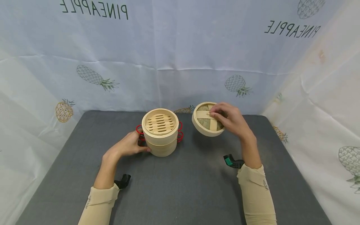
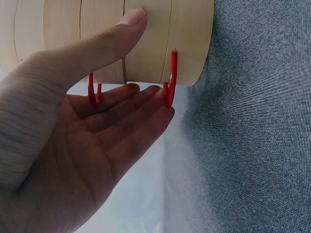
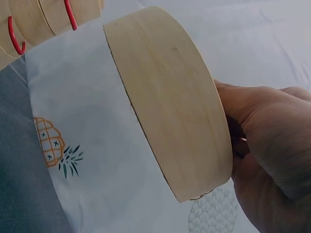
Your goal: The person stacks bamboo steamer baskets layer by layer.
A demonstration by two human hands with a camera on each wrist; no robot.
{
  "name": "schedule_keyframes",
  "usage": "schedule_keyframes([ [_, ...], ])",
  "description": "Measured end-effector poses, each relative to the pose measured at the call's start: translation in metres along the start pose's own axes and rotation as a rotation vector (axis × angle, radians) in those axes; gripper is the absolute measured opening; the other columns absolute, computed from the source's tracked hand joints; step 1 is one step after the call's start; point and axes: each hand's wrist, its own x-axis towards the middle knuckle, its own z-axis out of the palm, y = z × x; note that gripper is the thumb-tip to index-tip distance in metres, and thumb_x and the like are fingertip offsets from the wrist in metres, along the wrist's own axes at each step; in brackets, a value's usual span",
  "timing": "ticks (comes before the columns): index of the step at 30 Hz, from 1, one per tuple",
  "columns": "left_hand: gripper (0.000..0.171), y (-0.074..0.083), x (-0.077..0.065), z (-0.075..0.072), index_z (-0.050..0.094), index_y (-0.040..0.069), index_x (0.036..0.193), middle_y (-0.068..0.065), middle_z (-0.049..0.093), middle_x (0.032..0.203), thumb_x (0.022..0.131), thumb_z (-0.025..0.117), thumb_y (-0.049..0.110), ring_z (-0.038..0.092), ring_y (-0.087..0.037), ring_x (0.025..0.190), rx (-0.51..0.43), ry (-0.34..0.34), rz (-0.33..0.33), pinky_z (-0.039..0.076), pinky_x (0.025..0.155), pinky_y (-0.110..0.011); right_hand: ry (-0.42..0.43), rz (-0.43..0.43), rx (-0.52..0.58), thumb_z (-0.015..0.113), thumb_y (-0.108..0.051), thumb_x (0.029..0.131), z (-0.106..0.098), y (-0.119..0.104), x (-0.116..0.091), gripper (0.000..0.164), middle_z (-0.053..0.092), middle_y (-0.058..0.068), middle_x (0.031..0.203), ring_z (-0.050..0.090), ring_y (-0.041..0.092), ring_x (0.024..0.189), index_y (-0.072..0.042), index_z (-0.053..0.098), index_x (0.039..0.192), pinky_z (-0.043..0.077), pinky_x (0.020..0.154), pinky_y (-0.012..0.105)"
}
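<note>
A round two-tier bamboo steamer (image 1: 161,147) with red loop handles stands on the dark table, its slatted rack (image 1: 160,124) showing at the top. My left hand (image 1: 128,144) holds its left side. In the left wrist view the thumb (image 2: 109,46) lies along the wall, while the fingers (image 2: 131,121) reach behind by the red handles (image 2: 173,73). To the right, my right hand (image 1: 229,118) pinches the middle of the steamer lid (image 1: 206,129) and holds it tilted above the table. The right wrist view shows the lid's side wall (image 3: 167,104); the pinching fingertips are partly hidden behind it.
The dark grey table (image 1: 180,193) spreads in front of both arms. Behind it hangs a pale curtain (image 1: 180,84) printed with pineapples, close to the table's back edge. Black wrist devices (image 1: 234,162) sit at both cuffs.
</note>
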Motion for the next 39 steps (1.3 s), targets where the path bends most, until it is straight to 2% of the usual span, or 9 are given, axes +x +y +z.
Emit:
schedule_keyframes([
  [7, 0.076, 0.0, -0.003, 0.0, 0.052, -0.001, 0.148, -0.024, 0.071, 0.133, 0.087, 0.093, 0.017, 0.074, -0.04, 0.118, 0.008, 0.01, 0.044, 0.063, 0.099, -0.054, 0.017, -0.065, 0.006, 0.078, 0.006, 0.095, 0.006, -0.007, 0.009, 0.014, 0.076, 0.014, 0.11, 0.065, 0.013, 0.104, -0.002, 0.08, 0.106, 0.051, 0.09, 0.012],
  [17, 0.078, -0.001, -0.002, 0.001, 0.053, 0.0, 0.15, -0.023, 0.069, 0.139, 0.087, 0.094, 0.018, 0.073, -0.04, 0.124, -0.004, 0.005, 0.013, 0.063, 0.102, -0.053, 0.017, -0.086, -0.017, 0.078, 0.003, 0.096, 0.011, -0.018, 0.021, 0.013, 0.076, 0.012, 0.11, 0.066, 0.022, 0.106, -0.003, 0.08, 0.107, 0.051, 0.093, 0.015],
  [26, 0.077, -0.004, -0.001, 0.001, 0.053, 0.0, 0.15, -0.022, 0.07, 0.138, 0.088, 0.093, 0.019, 0.073, -0.04, 0.123, 0.007, 0.0, 0.017, 0.063, 0.101, -0.053, 0.018, -0.127, -0.034, 0.079, 0.0, 0.096, 0.019, -0.026, 0.034, 0.011, 0.077, 0.014, 0.11, 0.069, 0.028, 0.107, -0.003, 0.081, 0.107, 0.053, 0.095, 0.019],
  [39, 0.076, -0.004, 0.0, 0.001, 0.054, 0.0, 0.148, -0.023, 0.07, 0.137, 0.086, 0.095, 0.02, 0.073, -0.04, 0.123, 0.004, 0.004, 0.013, 0.063, 0.102, -0.053, 0.032, -0.184, -0.027, 0.079, -0.002, 0.096, 0.032, -0.033, 0.047, 0.011, 0.077, 0.014, 0.11, 0.069, 0.029, 0.107, -0.002, 0.08, 0.106, 0.055, 0.093, 0.023],
])
